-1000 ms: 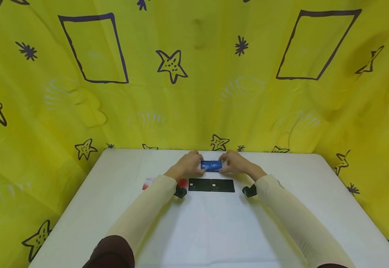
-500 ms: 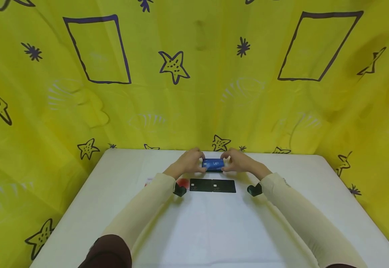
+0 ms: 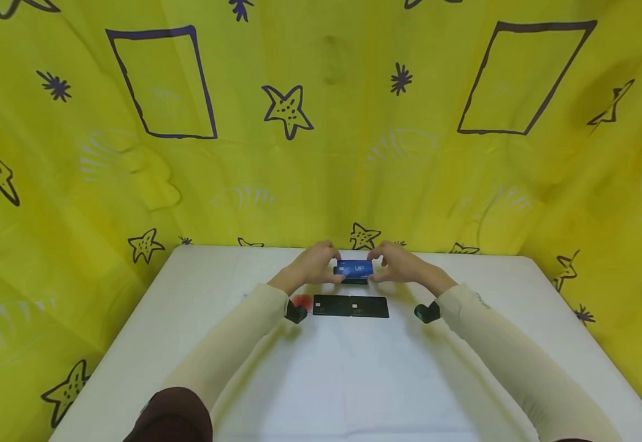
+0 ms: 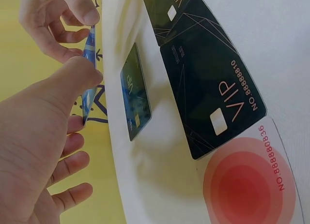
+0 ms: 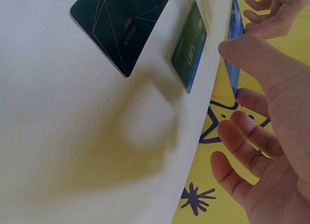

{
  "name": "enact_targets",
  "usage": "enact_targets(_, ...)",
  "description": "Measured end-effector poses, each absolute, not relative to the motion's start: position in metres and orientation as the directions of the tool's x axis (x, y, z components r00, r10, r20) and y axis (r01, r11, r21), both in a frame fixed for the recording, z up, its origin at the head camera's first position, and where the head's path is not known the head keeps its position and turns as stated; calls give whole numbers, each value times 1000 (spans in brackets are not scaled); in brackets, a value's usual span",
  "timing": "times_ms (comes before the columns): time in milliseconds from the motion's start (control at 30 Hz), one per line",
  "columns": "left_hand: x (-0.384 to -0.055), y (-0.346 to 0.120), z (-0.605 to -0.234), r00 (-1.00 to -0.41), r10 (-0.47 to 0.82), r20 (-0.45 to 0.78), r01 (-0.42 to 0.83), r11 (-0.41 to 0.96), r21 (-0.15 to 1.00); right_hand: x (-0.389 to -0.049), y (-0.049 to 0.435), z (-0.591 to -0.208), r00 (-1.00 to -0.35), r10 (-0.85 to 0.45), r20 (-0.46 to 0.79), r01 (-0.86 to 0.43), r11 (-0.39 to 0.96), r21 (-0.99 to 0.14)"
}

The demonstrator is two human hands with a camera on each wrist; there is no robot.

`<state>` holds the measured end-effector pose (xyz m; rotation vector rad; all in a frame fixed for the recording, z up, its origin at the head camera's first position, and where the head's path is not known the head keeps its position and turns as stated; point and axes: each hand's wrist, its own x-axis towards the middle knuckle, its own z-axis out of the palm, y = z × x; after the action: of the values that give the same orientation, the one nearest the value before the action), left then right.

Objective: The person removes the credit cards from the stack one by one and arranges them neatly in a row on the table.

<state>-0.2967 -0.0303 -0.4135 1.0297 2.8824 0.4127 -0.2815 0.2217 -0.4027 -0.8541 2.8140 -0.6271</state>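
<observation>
My left hand and right hand pinch opposite ends of a blue VIP card between thumb and fingers. In the left wrist view the blue card is raised above the table, seen almost edge-on. Beneath it, a second blue-green VIP card lies flat on the table; the right wrist view also shows this lower card. The left hand's other fingers spread away from the card, as do the right hand's other fingers.
Nearer the person, two black VIP cards lie side by side on the white table. A white card with red circles adjoins them on the left, partly hidden by the left sleeve in the head view. A yellow patterned curtain hangs behind the table.
Both hands have lifted the blue card up and slightly right, uncovering more of the card beneath it. The black cards stay in place.
</observation>
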Motion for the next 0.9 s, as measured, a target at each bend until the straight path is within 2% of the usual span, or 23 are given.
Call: enact_targets(900, -284, -12, -412, -758, 650, 55, 637, 719, 277, -264, 244, -400, -826, -564, 12, -524, 759, -386)
